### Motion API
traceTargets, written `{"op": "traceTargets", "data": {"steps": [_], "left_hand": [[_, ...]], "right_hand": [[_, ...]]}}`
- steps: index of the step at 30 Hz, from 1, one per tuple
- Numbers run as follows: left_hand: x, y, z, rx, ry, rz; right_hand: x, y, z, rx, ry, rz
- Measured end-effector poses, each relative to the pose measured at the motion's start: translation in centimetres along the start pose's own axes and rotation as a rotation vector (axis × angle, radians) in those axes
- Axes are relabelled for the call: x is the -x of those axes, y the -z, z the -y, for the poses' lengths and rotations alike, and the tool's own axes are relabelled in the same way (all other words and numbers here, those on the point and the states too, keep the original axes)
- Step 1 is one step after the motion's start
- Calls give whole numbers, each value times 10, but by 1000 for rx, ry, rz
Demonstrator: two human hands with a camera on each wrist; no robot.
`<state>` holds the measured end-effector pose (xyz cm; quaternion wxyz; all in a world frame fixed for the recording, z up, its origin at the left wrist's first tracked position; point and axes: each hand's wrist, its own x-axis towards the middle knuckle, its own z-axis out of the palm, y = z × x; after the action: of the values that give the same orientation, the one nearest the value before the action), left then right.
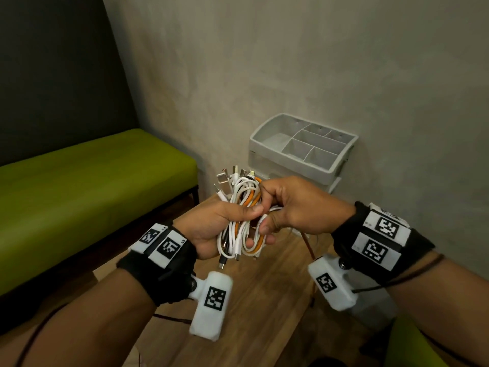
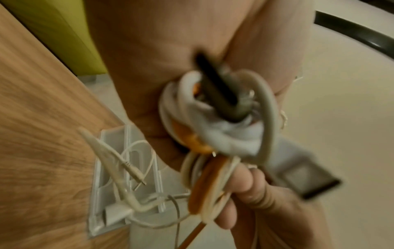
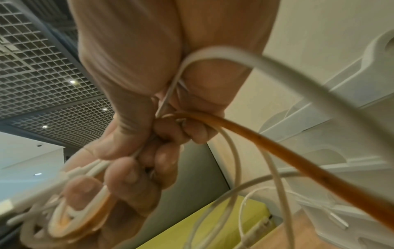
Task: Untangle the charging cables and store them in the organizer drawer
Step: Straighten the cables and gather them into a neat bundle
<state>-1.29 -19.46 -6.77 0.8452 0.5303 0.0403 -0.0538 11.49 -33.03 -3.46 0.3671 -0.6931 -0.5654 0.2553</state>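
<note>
A tangled bundle of white, orange and black charging cables [image 1: 242, 217] is held in mid-air above the wooden table. My left hand [image 1: 225, 221] grips the bundle from the left, thumb across its middle. My right hand [image 1: 283, 207] pinches white and orange strands [image 3: 213, 121] on the bundle's right side, fingers curled round them. Several USB plugs [image 1: 232, 176] stick up from the top. A grey organizer [image 1: 330, 168] with a divided top tray stands behind the hands against the wall. An orange cable [image 1: 308, 246] trails down under my right hand.
An open clear drawer [image 2: 102, 168] lies on the wooden table [image 1: 264, 300], holding thin white cables [image 2: 127, 168]. A green bench [image 1: 87, 186] stands at the left. The concrete wall [image 1: 291, 62] is close behind the organizer.
</note>
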Motion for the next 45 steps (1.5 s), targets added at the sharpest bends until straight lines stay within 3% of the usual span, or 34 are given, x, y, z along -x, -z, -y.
{"op": "traceTargets", "data": {"steps": [8,15,21,25,32,37,45], "left_hand": [[-2,1,9,-123,-59,-85],[-5,-1,13,-139,-185,-125],[-4,-3,16,-49,-58,-68],[-1,-2,17,-27,-23,-98],[5,4,12,-100,75,22],[7,7,3,-198,75,-59],[10,10,1,-254,8,-91]], "right_hand": [[0,-11,-6,109,8,-92],[0,-11,-5,-30,-55,-145],[2,-13,-9,-16,-12,-143],[4,-15,-11,127,57,-145],[5,-6,7,376,110,-94],[6,8,4,360,120,57],[4,20,-19,170,85,-9]]}}
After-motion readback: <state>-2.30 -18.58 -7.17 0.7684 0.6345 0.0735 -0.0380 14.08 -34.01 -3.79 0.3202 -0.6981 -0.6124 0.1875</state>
